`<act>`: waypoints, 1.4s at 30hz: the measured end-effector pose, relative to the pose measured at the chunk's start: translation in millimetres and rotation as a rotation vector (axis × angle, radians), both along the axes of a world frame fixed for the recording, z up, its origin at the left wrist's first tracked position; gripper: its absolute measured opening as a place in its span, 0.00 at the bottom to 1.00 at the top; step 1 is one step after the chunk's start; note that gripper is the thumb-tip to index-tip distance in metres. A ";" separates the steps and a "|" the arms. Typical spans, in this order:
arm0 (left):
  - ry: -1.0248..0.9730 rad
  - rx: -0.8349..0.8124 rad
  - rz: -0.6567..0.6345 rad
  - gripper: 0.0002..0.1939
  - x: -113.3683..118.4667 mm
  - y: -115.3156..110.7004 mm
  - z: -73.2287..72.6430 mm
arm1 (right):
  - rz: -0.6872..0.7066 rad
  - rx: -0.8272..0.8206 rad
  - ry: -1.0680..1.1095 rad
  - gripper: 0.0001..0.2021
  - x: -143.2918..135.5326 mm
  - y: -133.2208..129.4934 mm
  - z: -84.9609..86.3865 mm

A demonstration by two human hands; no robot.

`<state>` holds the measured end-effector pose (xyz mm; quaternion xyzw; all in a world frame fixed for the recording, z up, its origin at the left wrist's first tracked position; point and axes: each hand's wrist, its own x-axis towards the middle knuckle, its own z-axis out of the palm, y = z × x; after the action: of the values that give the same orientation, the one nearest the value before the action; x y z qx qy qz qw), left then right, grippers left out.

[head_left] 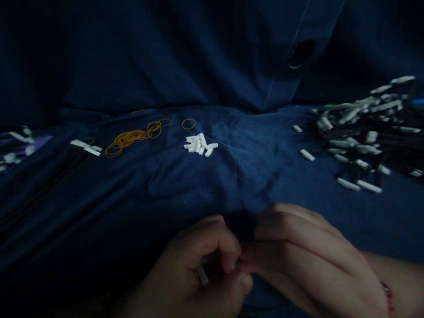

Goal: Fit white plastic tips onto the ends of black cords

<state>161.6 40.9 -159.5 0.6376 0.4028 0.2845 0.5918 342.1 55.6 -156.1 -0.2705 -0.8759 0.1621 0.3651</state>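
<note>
Low in the view, my left hand (pixel 202 269) is closed, thumb and forefinger pinched together. A small white plastic piece (pixel 202 274) shows inside its curled fingers, and a pale bit shows at the pinch. My right hand (pixel 298 251) is closed too, its fingertips pressed up against the left fingertips. What the right fingers grip is hidden. Beyond the hands, a small pile of loose white plastic pieces (pixel 199 145) lies on the dark blue cloth (pixel 232 176).
Orange rubber bands (pixel 130 138) lie at the left of the pile, with one single band (pixel 188 124) apart. Black cords with white ends (pixel 361 145) are heaped at the right. A thin black bundle (pixel 49 181) and purple cords (pixel 39 142) lie at the left.
</note>
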 end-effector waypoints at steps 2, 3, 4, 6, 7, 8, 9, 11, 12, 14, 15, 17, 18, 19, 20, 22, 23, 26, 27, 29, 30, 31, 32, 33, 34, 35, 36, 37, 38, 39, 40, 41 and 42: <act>0.011 -0.034 0.018 0.11 0.2 -1.3 -0.3 | -0.006 0.007 0.003 0.07 0.6 0.5 0.6; 0.012 -0.064 0.032 0.11 0.4 -2.0 -0.5 | -0.005 0.008 -0.004 0.07 0.9 0.6 0.8; 0.009 -0.099 0.040 0.10 0.6 -2.4 -0.7 | 0.000 0.006 -0.012 0.07 1.3 0.5 1.0; 0.001 -0.172 0.043 0.10 1.1 -2.8 -0.8 | 0.005 0.003 -0.015 0.06 2.0 0.0 1.4; -0.006 -0.197 0.038 0.10 1.3 -2.8 -0.9 | 0.011 -0.005 -0.018 0.06 2.4 -0.4 1.5; -0.017 -0.211 0.035 0.10 1.5 -2.7 -1.0 | 0.013 -0.015 -0.020 0.06 2.8 -0.7 1.5; -0.033 -0.214 0.028 0.10 1.4 -2.7 -1.1 | 0.007 -0.022 -0.014 0.06 3.2 -1.0 1.5; -0.059 -0.224 0.025 0.10 0.9 -2.8 -1.7 | -0.003 -0.033 -0.002 0.08 3.5 -1.2 1.2; -0.064 -0.224 0.020 0.10 0.5 -2.9 -2.0 | -0.016 -0.033 0.015 0.09 3.5 -1.1 1.0; -0.052 -0.194 0.009 0.09 -0.4 -3.0 -2.7 | -0.031 -0.031 0.038 0.10 3.0 -0.8 0.6; -0.040 -0.159 0.007 0.10 -0.8 -2.8 -2.9 | -0.026 -0.034 0.034 0.10 2.8 -0.7 0.5; -0.022 -0.086 -0.004 0.10 -1.0 -2.4 -2.9 | -0.018 -0.042 0.015 0.08 2.5 -0.7 0.5; -0.018 -0.056 -0.006 0.10 -0.8 -2.1 -2.7 | -0.011 -0.048 -0.005 0.07 2.5 -0.9 0.6; -0.014 -0.034 -0.011 0.10 -0.6 -1.8 -2.4 | -0.015 -0.045 -0.005 0.07 2.6 -1.1 0.9; -0.012 -0.018 -0.010 0.09 -0.2 -1.6 -2.0 | -0.026 -0.040 -0.009 0.07 2.7 -1.4 1.1; 0.007 0.002 0.001 0.09 0.7 -1.2 -1.1 | -0.032 -0.029 -0.012 0.08 2.9 -1.9 1.5; 0.020 0.010 0.008 0.09 0.9 -0.9 -0.7 | -0.034 -0.032 -0.018 0.08 2.8 -2.2 1.5; 0.043 0.028 0.011 0.09 0.5 -0.4 0.0 | -0.047 -0.038 -0.023 0.09 2.2 -2.8 0.9; 0.046 0.036 0.009 0.09 0.0 -0.4 0.0 | -0.050 -0.037 -0.023 0.09 2.0 -2.9 0.5; 0.049 0.038 0.006 0.10 -1.1 -0.8 -0.6 | -0.057 -0.028 -0.024 0.09 1.7 -2.8 -0.2; 0.041 0.041 0.001 0.10 -1.6 -1.0 -1.1 | -0.053 -0.027 -0.028 0.09 1.8 -2.6 -0.4; 0.037 0.037 0.003 0.10 -1.9 -1.2 -1.6 | -0.047 -0.027 -0.033 0.10 2.0 -2.5 -0.4; 0.031 0.035 0.001 0.11 -2.1 -1.3 -2.2 | -0.036 -0.027 -0.040 0.11 2.3 -2.4 -0.4; 0.032 0.031 0.003 0.11 -2.0 -1.2 -2.6 | -0.032 -0.032 -0.043 0.12 2.6 -2.4 -0.2; 0.039 0.029 0.004 0.11 -1.9 -1.1 -2.9 | -0.028 -0.041 -0.044 0.12 2.8 -2.4 0.0; 0.048 0.029 0.008 0.11 -1.6 -1.0 -3.0 | -0.020 -0.046 -0.042 0.12 3.0 -2.5 0.2; 0.057 0.024 0.011 0.11 -1.3 -0.8 -2.9 | -0.017 -0.050 -0.030 0.12 2.9 -2.6 0.3; 0.059 0.023 0.012 0.12 -1.1 -0.7 -2.6 | -0.014 -0.052 -0.019 0.11 2.7 -2.7 0.3; 0.056 0.020 0.011 0.12 -1.0 -0.6 -2.1 | -0.016 -0.058 -0.014 0.11 2.3 -2.7 0.2; 0.045 0.015 0.007 0.12 -1.0 -0.5 -1.6 | -0.015 -0.060 -0.010 0.10 1.8 -2.6 0.0; 0.032 0.016 -0.002 0.12 -1.1 -0.4 -1.0 | -0.014 -0.066 -0.010 0.10 1.3 -2.4 -0.2; 0.022 0.010 -0.010 0.12 -1.4 -0.4 -0.5 | -0.016 -0.072 -0.009 0.10 0.8 -2.1 -0.4; 0.018 0.005 -0.018 0.12 -1.6 -0.3 -0.1 | -0.016 -0.076 -0.006 0.10 0.6 -1.8 -0.5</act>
<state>160.1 40.6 -159.6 0.6452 0.4017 0.2746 0.5891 342.7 53.9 -156.6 -0.2917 -0.8681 0.1916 0.3529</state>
